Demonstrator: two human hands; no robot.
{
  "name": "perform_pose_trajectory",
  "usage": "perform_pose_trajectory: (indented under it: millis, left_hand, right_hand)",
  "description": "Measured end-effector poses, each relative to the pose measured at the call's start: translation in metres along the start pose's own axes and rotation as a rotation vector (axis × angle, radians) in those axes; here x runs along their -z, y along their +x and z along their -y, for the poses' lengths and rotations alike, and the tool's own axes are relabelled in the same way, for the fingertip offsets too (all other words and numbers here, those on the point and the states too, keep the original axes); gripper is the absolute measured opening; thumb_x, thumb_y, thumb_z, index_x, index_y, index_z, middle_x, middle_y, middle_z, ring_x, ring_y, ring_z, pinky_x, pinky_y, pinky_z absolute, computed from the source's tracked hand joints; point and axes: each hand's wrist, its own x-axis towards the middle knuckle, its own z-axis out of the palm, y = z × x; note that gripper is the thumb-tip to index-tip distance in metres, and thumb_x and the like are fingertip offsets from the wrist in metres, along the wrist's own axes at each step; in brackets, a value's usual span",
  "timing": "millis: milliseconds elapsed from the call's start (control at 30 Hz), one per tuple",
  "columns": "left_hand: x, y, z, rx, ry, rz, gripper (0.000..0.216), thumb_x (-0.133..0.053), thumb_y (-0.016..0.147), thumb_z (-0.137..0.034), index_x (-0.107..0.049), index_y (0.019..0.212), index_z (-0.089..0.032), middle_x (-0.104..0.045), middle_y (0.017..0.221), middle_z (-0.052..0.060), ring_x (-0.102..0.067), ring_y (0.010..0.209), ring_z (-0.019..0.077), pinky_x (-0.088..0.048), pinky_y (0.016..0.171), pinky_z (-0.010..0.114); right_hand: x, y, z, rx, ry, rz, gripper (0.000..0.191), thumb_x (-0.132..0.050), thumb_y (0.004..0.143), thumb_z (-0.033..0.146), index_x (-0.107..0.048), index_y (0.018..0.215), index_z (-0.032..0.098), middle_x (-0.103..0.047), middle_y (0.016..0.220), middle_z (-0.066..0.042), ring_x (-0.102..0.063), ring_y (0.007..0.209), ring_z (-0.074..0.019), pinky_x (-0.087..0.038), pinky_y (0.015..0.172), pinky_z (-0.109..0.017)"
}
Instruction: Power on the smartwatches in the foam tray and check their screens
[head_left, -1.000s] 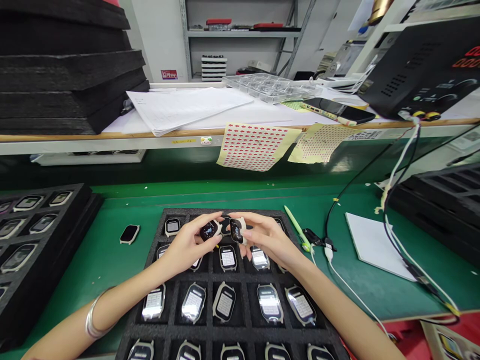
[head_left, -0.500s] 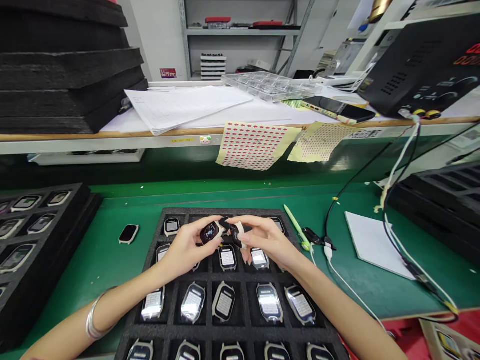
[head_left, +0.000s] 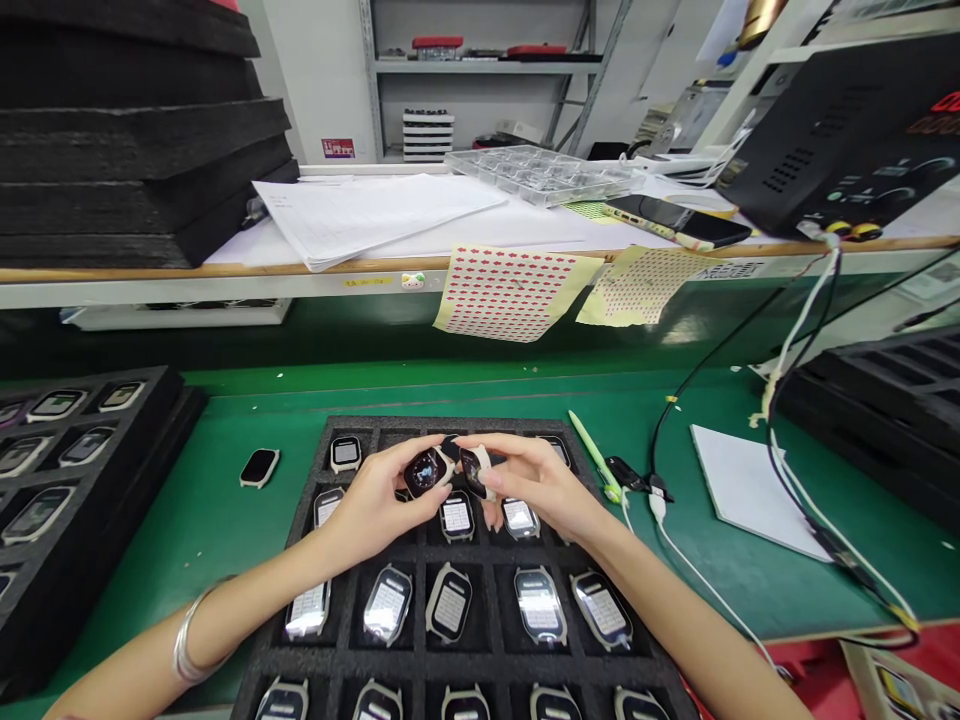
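Between thumb and fingers, my left hand (head_left: 386, 490) grips a smartwatch (head_left: 426, 472) whose dark screen shows a lit dial. Close beside it, my right hand (head_left: 534, 477) pinches a second smartwatch (head_left: 474, 470), pale-cased and turned partly on edge. Whether the two cases touch, I cannot tell. Both are held above a black foam tray (head_left: 491, 655) of square compartments. Several strapless watches lie in it with bright white screens, among them one (head_left: 457, 515) just below my hands and another (head_left: 449, 603) nearer me. My wrists and fingers cover some compartments.
A lone watch (head_left: 259, 467) lies on the green mat, left of the tray. Another foam tray (head_left: 169, 420) with watches stands far left. At right are a green pen (head_left: 595, 455), a white cable (head_left: 657, 503) and a white pad (head_left: 750, 490). A shelf edge (head_left: 315, 283) crosses behind.
The watch in my left hand has turned slightly, so its screen faces me more. My right hand keeps nearly the same position.
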Motion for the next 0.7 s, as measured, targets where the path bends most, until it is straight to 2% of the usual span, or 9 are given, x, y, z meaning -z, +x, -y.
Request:
perform_pose_trajectory:
  millis: [167, 333, 533, 700]
  left_hand:
    - [0.0007, -0.001, -0.0014, -0.009, 0.044, 0.001, 0.047, -0.063, 0.08, -0.021, -0.055, 0.126, -0.02, -0.064, 0.12, 0.007, -0.059, 0.11, 0.0243, -0.047, 0.099, 0.039]
    - [0.0011, -0.0001, -0.002, -0.035, 0.078, -0.025, 0.045, -0.063, 0.081, -0.022, -0.055, 0.125, -0.022, -0.062, 0.123, 0.007, -0.059, 0.112, 0.0234, -0.048, 0.098, 0.038]
    - [0.0016, -0.0004, -0.0024, -0.037, 0.089, -0.042, 0.047, -0.063, 0.08, -0.022, -0.054, 0.126, -0.022, -0.062, 0.125, 0.007, -0.059, 0.111, 0.0235, -0.047, 0.099, 0.039]
    - [0.0018, 0.0002, -0.0021, -0.042, 0.07, -0.064, 0.047, -0.063, 0.079, -0.021, -0.055, 0.126, -0.021, -0.062, 0.123, 0.007, -0.059, 0.111, 0.0243, -0.046, 0.099, 0.039]
  right_hand:
    - [-0.0006, -0.0002, 0.0006, 0.003, -0.008, -0.012, 0.037, -0.067, 0.084, 0.024, -0.062, 0.118, 0.011, -0.066, 0.071, -0.004, -0.063, 0.05, -0.0139, -0.054, 0.049, -0.023]
    - [-0.0005, -0.001, 0.0013, -0.013, -0.034, -0.015, 0.039, -0.066, 0.085, 0.026, -0.06, 0.12, 0.01, -0.065, 0.06, -0.002, -0.063, 0.049, -0.015, -0.054, 0.049, -0.024]
    - [0.0006, -0.0013, 0.0007, -0.005, -0.05, -0.001, 0.041, -0.067, 0.085, 0.027, -0.059, 0.122, 0.01, -0.065, 0.061, -0.003, -0.064, 0.049, -0.0152, -0.053, 0.05, -0.024]
    - [-0.0004, -0.0016, 0.0016, 0.008, -0.038, -0.03, 0.043, -0.068, 0.083, 0.029, -0.06, 0.121, 0.011, -0.066, 0.07, -0.004, -0.063, 0.049, -0.0141, -0.054, 0.049, -0.025]
